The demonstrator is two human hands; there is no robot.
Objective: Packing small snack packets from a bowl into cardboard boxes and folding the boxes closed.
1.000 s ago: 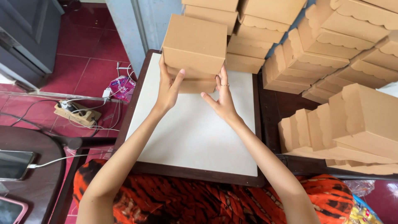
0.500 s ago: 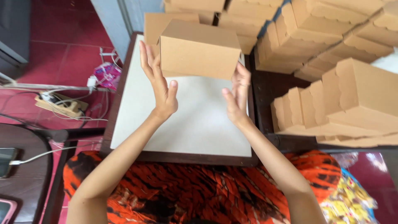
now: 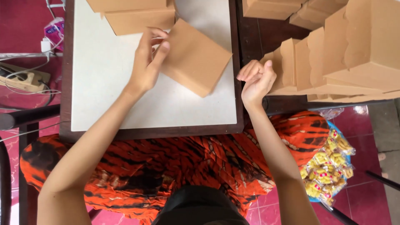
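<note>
Brown cardboard box (image 3: pixel 196 56) on table; yellow snack packets (image 3: pixel 329 166) bottom right.

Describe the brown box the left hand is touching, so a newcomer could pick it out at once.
Start at the pale tabletop with the dark wooden rim. Near its right edge lies a closed brown cardboard box, with the left hand gripping its left side while the right hand hovers apart. Unlike the boxes at the table's top edge and the stacked ones on the right, it sits alone, turned diagonally.
</note>
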